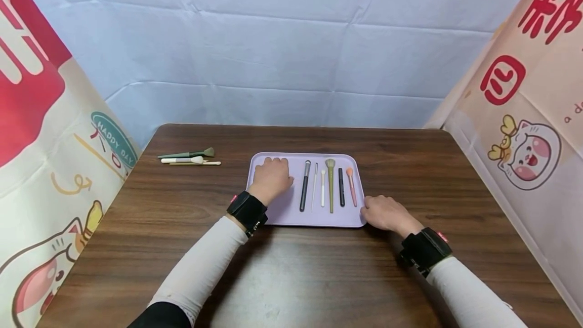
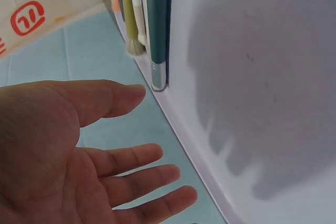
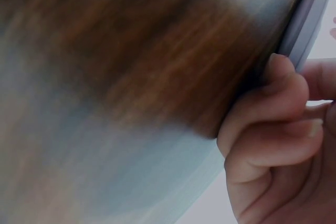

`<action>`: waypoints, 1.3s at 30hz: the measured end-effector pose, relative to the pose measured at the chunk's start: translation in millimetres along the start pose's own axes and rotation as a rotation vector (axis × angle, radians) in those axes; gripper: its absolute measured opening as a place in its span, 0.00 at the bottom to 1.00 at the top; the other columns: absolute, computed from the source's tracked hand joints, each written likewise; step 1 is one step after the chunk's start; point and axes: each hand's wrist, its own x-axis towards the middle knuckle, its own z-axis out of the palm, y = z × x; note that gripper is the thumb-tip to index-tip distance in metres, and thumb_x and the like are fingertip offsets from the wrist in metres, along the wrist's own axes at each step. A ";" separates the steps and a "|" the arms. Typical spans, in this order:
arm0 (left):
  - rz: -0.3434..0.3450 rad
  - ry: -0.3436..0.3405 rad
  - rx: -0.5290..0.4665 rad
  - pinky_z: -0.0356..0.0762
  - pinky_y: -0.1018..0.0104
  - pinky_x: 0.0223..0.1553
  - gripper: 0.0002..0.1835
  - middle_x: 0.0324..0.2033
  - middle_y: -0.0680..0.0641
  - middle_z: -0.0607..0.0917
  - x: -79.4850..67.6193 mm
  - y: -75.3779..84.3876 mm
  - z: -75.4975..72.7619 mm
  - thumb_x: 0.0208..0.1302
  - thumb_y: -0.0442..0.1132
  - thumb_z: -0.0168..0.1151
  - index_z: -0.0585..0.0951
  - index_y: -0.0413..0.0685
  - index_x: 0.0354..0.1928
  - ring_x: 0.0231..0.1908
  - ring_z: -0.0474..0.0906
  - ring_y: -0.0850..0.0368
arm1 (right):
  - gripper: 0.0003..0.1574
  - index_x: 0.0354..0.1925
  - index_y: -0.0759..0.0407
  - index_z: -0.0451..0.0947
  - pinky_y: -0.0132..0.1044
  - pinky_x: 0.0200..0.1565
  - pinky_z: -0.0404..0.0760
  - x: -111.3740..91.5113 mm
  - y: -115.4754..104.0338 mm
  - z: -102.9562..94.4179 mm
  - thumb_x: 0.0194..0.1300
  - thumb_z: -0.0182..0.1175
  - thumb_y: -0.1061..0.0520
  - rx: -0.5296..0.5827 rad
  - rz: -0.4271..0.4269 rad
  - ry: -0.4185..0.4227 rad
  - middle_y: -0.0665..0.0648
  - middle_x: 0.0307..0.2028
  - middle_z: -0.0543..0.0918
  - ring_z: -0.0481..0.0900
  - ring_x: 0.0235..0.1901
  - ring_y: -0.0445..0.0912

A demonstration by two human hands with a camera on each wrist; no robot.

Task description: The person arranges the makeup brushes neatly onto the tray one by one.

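A lilac tray (image 1: pixel 284 214) lies on the table with several makeup brushes in a row. From left they include a dark teal brush (image 1: pixel 304 189), a thin pale one, a small white one, an olive brush (image 1: pixel 331 191), a short black one and an orange-tipped pink brush (image 1: pixel 352 189). My left hand (image 1: pixel 272 178) hovers over the tray's left part, its palm bare and fingers loosely extended in the left wrist view; the teal brush (image 2: pixel 157 24) is nearest. At the tray's front right corner my right hand (image 1: pixel 387 214) grips the rim (image 3: pixel 307 22) between thumb and curled fingers.
Left of the tray, a green brush (image 1: pixel 186 155), a white brush (image 1: pixel 182 160) and a thin pale one lie close together on the brown wooden table (image 1: pixel 191 201). A pale cloth (image 1: pixel 282 54) hangs behind, and printed cloths stand at both sides.
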 end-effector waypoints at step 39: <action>-0.126 -0.041 -0.048 0.70 0.34 0.60 0.33 0.68 0.33 0.71 -24.0 -97.3 -9.8 0.72 0.51 0.61 0.70 0.37 0.69 0.66 0.66 0.32 | 0.12 0.31 0.59 0.76 0.40 0.26 0.67 -0.6 0.9 1.3 0.68 0.51 0.55 -0.005 -0.021 0.026 0.55 0.24 0.74 0.71 0.24 0.49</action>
